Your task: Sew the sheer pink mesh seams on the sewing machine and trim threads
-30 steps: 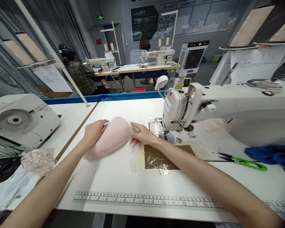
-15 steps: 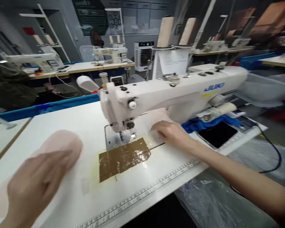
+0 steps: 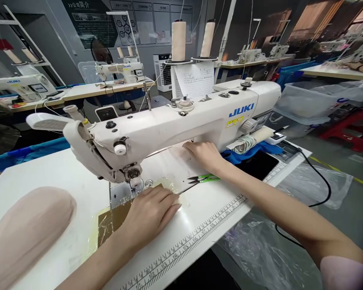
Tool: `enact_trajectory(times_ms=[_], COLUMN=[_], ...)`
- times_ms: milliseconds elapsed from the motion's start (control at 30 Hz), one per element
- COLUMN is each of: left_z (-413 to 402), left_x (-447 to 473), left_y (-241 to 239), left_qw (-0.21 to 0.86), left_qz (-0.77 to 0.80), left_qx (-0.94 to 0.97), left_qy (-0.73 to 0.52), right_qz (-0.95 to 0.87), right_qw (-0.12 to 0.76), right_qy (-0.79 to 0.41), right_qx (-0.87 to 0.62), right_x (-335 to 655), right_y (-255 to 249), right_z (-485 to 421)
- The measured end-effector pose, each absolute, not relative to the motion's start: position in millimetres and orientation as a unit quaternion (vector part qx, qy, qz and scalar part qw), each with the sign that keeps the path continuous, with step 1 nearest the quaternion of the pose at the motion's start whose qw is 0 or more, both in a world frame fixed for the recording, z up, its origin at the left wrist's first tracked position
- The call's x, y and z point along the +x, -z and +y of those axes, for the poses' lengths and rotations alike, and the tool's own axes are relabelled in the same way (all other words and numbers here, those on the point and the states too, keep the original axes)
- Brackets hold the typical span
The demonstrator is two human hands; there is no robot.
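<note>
My left hand (image 3: 151, 209) lies flat, fingers together, on the white table over the taped brown patch (image 3: 109, 223), just in front of the needle area (image 3: 135, 180) of the white JUKI sewing machine (image 3: 181, 121). My right hand (image 3: 204, 155) reaches under the machine's arm and rests on a pale pink fabric piece (image 3: 174, 161) lying there; its fingertips are partly hidden. Green-handled snips (image 3: 204, 178) lie just in front of the right wrist. A stack of pink moulded cups (image 3: 27, 233) sits at the lower left, untouched.
A printed ruler (image 3: 193, 233) runs along the table's front edge. Blue cloth (image 3: 245, 153) and a black panel (image 3: 260, 165) lie at the machine's right end. Thread cones (image 3: 179, 40) stand behind. A clear plastic bin (image 3: 308, 104) and other sewing stations fill the background.
My left hand has left the pink cups and come to rest on the taped patch by the needle. My right hand has reached further back under the machine's arm. The view swung right.
</note>
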State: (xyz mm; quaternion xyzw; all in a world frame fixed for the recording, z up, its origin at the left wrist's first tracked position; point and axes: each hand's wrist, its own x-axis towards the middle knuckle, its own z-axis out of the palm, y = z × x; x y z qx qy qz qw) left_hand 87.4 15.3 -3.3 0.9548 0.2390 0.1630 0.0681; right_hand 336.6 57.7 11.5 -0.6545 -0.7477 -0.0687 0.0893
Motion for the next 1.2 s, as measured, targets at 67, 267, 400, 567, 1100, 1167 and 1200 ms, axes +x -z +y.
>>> enact_trajectory(times_ms=[67, 267, 400, 567, 1100, 1167, 1200], left_z=[26, 58, 49, 4, -34, -30, -28], left_x=[103, 141, 133, 84, 43, 40, 38], left_y=[4, 6, 5, -2, 18, 14, 12], left_qw=[0.092, 0.124, 0.155, 0.315, 0.423, 0.424, 0.425], left_qz=[0.263, 0.323, 0.323, 0.413, 0.400, 0.363, 0.347], left_qx=[0.948, 0.923, 0.918, 0.816, 0.788, 0.814, 0.823], left_qy=[-0.154, -0.170, -0.170, -0.255, -0.200, -0.161, -0.146], right_qz=[-0.740, -0.797, -0.772, -0.654, -0.714, -0.761, -0.782], right_qw=[0.115, 0.213, 0.236, 0.335, 0.369, 0.348, 0.318], right_qy=[0.068, -0.075, -0.287, -0.536, -0.442, -0.310, -0.218], right_qx=[-0.659, -0.560, -0.516, -0.415, -0.398, -0.451, -0.489], right_x=[336, 319, 303, 272, 237, 259, 270], right_y=[-16, -28, -26, -15, -4, -11, -13], right_z=[55, 22, -15, -39, -18, -5, 3])
